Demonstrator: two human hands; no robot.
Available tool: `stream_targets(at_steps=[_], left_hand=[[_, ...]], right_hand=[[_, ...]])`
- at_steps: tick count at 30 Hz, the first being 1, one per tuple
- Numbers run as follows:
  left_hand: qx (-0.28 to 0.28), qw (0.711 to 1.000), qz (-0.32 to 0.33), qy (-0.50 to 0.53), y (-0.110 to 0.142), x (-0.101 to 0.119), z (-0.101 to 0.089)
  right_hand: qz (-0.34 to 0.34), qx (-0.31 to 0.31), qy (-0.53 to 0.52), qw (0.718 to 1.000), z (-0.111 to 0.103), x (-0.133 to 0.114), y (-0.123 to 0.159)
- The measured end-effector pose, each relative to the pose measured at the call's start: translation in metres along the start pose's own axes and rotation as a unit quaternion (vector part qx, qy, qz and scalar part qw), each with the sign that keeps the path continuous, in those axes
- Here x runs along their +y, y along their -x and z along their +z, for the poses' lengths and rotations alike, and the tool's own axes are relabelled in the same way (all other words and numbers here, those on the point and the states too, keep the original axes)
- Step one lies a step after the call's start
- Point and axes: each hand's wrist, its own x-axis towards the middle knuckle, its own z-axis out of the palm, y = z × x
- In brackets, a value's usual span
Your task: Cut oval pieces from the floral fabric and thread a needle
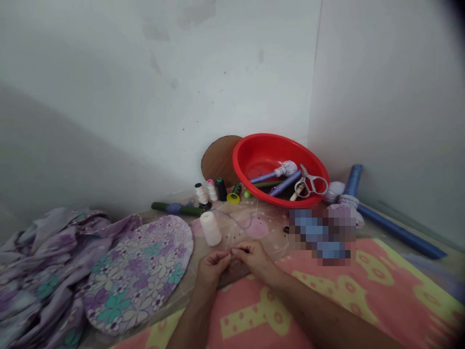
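My left hand [213,266] and my right hand [255,258] meet at their fingertips, low in the middle of the head view. Both are closed in a pinch. Whatever lies between the fingers is too small to make out. Just beyond my left hand stands a white thread spool [210,229], slightly tilted. A thin purple cord [241,227] curls over the table behind my hands. To the left lies a round piece of flowered fabric [141,271], and a heap of similar cloth [47,276] is beside it.
Several thread spools [221,189] line the wall. A green rod wound with purple cord [176,209] lies left of them. Against a cardboard disc [220,157] leans a red basin [250,145] with scissors [310,184] at its rim. A pink and yellow cloth [327,295] covers the front right.
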Motion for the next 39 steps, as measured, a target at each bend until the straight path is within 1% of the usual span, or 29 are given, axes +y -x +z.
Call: stream_targets(at_steps=[6, 10, 17, 28, 33, 39], left_hand=[[0.005, 1.000, 0.002, -0.007, 0.0019, 0.0041, 0.0031], [0.006, 1.000, 0.004, -0.010, 0.0038, 0.0059, 0.0041], [0.008, 1.000, -0.006, -0.009, 0.0024, 0.0041, 0.0032], [0.014, 0.999, 0.005, -0.028, 0.0038, 0.0070, 0.0043], [0.022, 0.999, 0.005, -0.032, 0.0031, 0.0057, 0.0036], [0.022, 0.999, 0.004, -0.035, 0.0012, 0.0037, 0.0032]], right_hand=[[0.004, 0.016, 0.006, 1.000, 0.0000, 0.0017, 0.0002], [0.006, 0.006, -0.002, 1.000, -0.0004, 0.0014, 0.0007], [0.011, 0.016, 0.003, 1.000, -0.0009, -0.0024, 0.0021], [0.006, 0.012, -0.005, 1.000, -0.0007, -0.0073, 0.0036], [0.020, 0.016, -0.017, 1.000, 0.0000, -0.0057, 0.0036], [0.011, 0.016, -0.003, 1.000, 0.0001, -0.0010, 0.0025]])
